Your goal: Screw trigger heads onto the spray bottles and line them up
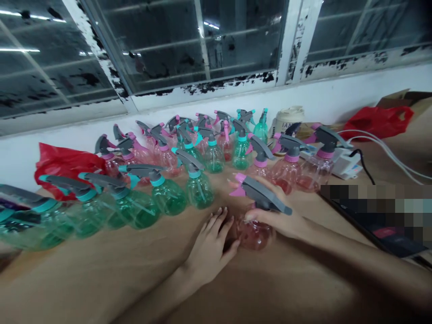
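Note:
A pink spray bottle (255,234) with a grey and pink trigger head stands near the middle of the wooden table (162,279). My right hand (278,216) is closed around its neck, thumb at the collar, just under the trigger head. Beside the bottle's base, my left hand (212,247) lies on the tabletop with its fingers spread. Its thumb reaches toward the bottle; I cannot tell whether it touches. Behind my left hand is a green spray bottle (200,191), the nearest one of a row.
Green spray bottles (168,196) line the left side, and pink ones (286,173) stand at centre right. Several more are grouped near the wall. Red plastic bags (70,164) lie left and far right. A cup (289,119), white cables (388,146) and a dark screen device (378,229) are rightward.

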The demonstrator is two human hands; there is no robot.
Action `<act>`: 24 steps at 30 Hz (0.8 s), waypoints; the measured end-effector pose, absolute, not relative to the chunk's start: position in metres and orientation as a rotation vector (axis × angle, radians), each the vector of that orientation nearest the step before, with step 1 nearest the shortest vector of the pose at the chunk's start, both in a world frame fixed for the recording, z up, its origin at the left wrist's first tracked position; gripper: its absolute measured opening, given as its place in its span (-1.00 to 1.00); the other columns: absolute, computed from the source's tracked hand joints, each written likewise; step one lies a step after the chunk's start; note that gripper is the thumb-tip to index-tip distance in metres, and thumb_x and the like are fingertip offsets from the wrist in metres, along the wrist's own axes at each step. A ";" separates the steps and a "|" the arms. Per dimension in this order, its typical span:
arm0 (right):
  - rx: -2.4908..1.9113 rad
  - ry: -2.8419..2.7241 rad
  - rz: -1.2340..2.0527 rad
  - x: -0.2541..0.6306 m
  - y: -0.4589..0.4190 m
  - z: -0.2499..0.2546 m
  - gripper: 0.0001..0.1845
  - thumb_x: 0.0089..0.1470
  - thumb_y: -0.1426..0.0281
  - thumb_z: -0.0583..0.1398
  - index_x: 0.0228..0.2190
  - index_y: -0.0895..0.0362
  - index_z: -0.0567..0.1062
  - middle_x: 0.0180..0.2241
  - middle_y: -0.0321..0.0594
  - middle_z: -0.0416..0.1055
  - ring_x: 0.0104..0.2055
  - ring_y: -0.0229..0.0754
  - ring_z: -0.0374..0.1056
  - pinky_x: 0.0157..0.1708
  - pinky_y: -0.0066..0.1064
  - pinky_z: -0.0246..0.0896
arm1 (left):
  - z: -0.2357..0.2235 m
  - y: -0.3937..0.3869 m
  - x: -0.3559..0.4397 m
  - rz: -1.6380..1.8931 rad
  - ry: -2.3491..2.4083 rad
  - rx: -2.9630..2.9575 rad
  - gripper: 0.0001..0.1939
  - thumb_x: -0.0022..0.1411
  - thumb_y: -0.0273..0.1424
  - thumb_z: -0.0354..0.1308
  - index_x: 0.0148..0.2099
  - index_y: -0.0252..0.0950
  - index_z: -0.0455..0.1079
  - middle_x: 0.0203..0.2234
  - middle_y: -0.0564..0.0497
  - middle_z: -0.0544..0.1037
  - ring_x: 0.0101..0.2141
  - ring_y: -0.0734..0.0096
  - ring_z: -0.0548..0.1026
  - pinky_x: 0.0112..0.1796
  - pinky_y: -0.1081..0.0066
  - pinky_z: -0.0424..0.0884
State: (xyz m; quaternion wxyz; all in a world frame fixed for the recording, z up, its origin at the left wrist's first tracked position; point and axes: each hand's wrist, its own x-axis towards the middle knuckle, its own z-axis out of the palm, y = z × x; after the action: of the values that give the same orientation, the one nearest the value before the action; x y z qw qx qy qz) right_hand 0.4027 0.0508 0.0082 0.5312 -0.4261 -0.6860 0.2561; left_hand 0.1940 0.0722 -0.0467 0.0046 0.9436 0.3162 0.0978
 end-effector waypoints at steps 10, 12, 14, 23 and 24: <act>-1.386 -1.737 0.301 0.420 0.007 -0.003 -0.40 -0.12 0.14 0.32 -0.06 0.05 0.29 -0.07 -0.13 0.41 -0.02 0.03 0.34 -0.06 -0.10 0.25 | -0.050 0.076 0.192 0.338 0.950 2.958 -0.51 0.32 -0.23 0.00 0.20 -0.39 0.17 0.22 -0.22 0.16 0.22 0.11 0.10 0.15 0.10 0.11; -1.450 -1.747 0.203 0.419 0.001 0.001 -0.50 -0.09 0.13 0.29 -0.14 0.07 0.34 -0.13 -0.13 0.45 -0.07 0.02 0.37 -0.10 -0.12 0.28 | -0.049 0.077 0.191 0.336 0.946 2.957 -0.53 0.33 -0.25 0.00 0.20 -0.40 0.18 0.22 -0.21 0.17 0.21 0.13 0.11 0.15 0.13 0.10; -1.515 -1.748 0.154 0.415 -0.002 0.010 -0.56 -0.06 0.13 0.27 -0.18 0.09 0.38 -0.19 -0.13 0.48 -0.11 0.01 0.41 -0.13 -0.15 0.31 | -0.049 0.077 0.188 0.353 0.951 2.951 -0.54 0.33 -0.27 -0.01 0.19 -0.41 0.20 0.21 -0.21 0.18 0.21 0.14 0.12 0.15 0.14 0.10; -1.703 -1.641 0.156 0.401 0.036 0.021 -0.33 -0.06 0.06 0.24 0.01 0.13 0.28 -0.17 -0.03 0.50 -0.15 0.13 0.44 -0.25 -0.09 0.35 | -0.051 0.069 0.160 0.435 1.042 2.918 -0.59 0.35 -0.30 -0.04 0.17 -0.38 0.22 0.19 -0.19 0.23 0.19 0.13 0.16 0.12 0.10 0.16; -1.650 -1.634 0.175 0.400 0.044 0.017 -0.33 -0.06 0.07 0.24 0.02 0.12 0.26 -0.14 -0.02 0.49 -0.13 0.12 0.43 -0.21 -0.07 0.34 | -0.051 0.068 0.158 0.437 1.046 2.915 -0.59 0.35 -0.30 -0.04 0.16 -0.38 0.22 0.18 -0.19 0.24 0.19 0.13 0.16 0.12 0.11 0.17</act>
State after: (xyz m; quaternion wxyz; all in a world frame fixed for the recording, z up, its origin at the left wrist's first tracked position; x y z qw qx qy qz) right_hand 0.4003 0.0444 0.0171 0.3951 -0.6508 -0.6446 0.0691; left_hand 0.1582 0.0683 -0.0510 0.0067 0.9320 0.3344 0.1397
